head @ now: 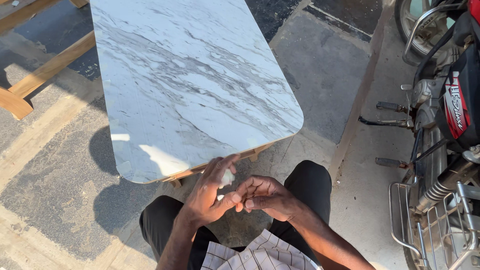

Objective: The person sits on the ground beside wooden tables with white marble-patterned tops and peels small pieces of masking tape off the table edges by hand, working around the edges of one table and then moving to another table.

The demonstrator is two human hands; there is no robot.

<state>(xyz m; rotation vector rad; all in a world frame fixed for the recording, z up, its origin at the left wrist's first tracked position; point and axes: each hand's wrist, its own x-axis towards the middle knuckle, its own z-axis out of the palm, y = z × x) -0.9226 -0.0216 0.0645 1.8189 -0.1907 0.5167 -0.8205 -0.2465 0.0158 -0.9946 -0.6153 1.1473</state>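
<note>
Person squats just beside the near corner of a white grey-veined marble-pattern rectangular bench (190, 85) with a wooden underframe, both hands brought together over the knees. Left hand (212, 192) is raised with fingers half-spread, and a small white crumpled scrap, maybe tape or film (227, 177), sits against the fingertips; likely pinched there so the other hand can work on it. Grip of the left hand: narrow, thumb and fingers closing on the white scrap. Right hand (265, 197) is curled, fingertips touching the left thumb; cannot tell whether it holds anything. The scrap lies above the right hand, at the left fingertips, just off the bench edge. Parked red-black motorcycle (440, 125) stands well apart at right, grey stone paved floor (325, 70) below
</note>
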